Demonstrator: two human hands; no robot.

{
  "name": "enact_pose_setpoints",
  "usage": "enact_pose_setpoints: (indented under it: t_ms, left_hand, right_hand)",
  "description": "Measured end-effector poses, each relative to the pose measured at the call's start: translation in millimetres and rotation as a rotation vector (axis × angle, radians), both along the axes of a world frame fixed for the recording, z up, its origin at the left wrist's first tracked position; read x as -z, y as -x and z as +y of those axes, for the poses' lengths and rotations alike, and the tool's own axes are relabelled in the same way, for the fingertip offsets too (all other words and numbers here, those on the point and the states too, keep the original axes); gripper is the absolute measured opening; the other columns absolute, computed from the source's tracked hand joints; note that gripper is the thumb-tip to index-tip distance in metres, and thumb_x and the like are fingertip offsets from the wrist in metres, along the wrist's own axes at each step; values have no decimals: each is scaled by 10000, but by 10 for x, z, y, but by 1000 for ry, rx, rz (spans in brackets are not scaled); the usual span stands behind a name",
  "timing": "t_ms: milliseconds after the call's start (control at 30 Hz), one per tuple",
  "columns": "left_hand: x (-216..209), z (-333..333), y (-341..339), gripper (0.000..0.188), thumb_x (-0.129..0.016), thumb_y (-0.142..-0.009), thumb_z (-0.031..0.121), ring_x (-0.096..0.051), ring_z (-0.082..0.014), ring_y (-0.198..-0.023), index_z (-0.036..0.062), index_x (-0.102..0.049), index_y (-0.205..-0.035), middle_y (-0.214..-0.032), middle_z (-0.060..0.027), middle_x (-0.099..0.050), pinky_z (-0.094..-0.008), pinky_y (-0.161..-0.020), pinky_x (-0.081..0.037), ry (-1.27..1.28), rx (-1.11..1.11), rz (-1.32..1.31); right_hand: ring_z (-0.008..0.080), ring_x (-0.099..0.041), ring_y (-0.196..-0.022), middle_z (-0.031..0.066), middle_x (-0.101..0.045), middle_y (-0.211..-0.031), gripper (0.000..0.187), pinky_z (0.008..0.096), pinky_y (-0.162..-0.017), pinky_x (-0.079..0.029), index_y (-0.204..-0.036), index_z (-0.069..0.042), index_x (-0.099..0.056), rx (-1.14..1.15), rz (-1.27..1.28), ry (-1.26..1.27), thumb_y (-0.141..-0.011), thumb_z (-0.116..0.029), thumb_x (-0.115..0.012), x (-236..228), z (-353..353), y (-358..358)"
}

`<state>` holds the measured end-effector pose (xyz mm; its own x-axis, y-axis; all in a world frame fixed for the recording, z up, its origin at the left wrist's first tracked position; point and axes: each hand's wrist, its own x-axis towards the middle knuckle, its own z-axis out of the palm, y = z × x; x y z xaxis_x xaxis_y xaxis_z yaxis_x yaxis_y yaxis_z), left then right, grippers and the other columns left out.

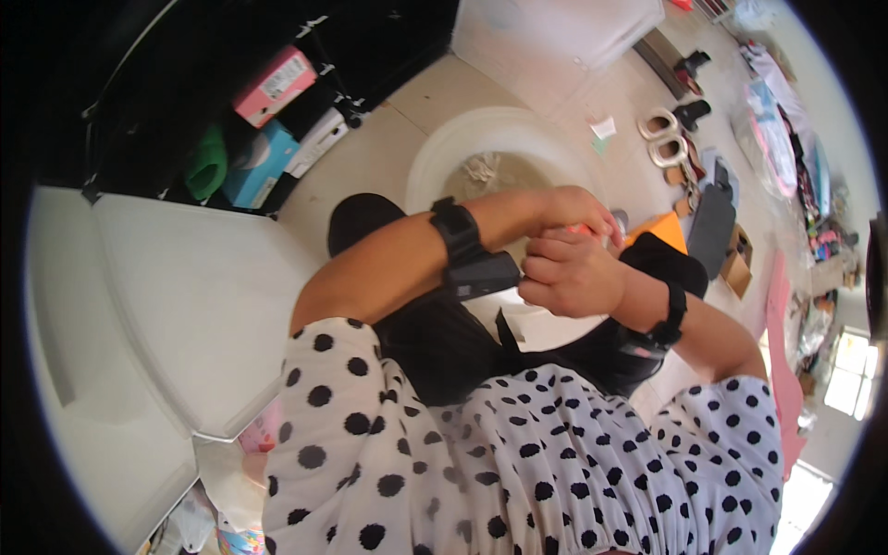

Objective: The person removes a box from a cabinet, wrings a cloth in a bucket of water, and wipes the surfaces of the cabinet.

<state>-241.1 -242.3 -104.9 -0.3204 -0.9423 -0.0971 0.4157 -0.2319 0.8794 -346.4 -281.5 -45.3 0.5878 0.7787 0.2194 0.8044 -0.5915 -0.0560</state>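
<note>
My left hand and my right hand meet above the right side of a round white tub between my knees. The fingers of both are curled closed. A small bit of red-orange shows between them, too covered to name. Just beyond the fingertips is a small grey, rounded thing; I cannot tell whether they touch it. In the tub lies a crumpled whitish piece that looks like cloth. Each wrist wears a black strap, and a dark box-shaped device hangs at the left one.
An orange piece stands by my right knee. Pairs of shoes and an open cardboard box lie on the tiled floor to the right. A black shelf at the far left holds a pink box, a blue box and a green roll.
</note>
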Motion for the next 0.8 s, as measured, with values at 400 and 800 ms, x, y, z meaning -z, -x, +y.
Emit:
enact_pose_setpoints:
  t_ms: [400, 800]
  left_hand:
    - [219, -47, 64, 187, -486, -825, 115, -477, -81, -519, 7, -606, -920, -636, -40, -562, -232, -468, -372, -90, -107, -311]
    - [343, -133, 99, 161, -443, -880, 113, -495, -122, -500, 23, -577, -881, -603, -61, -556, -269, -454, -387, -128, -192, -479]
  right_hand:
    - [185, -530, -662, 2, -501, -675, 106, 299, -632, -455, -634, -113, -539, -113, 101, 114, -676, -206, -568, 350, 28, 1]
    - [190, -556, -635, 6, -532, -653, 120, 319, -568, -451, -597, -103, -578, -134, 129, 251, -672, -196, -567, 528, 13, -57]
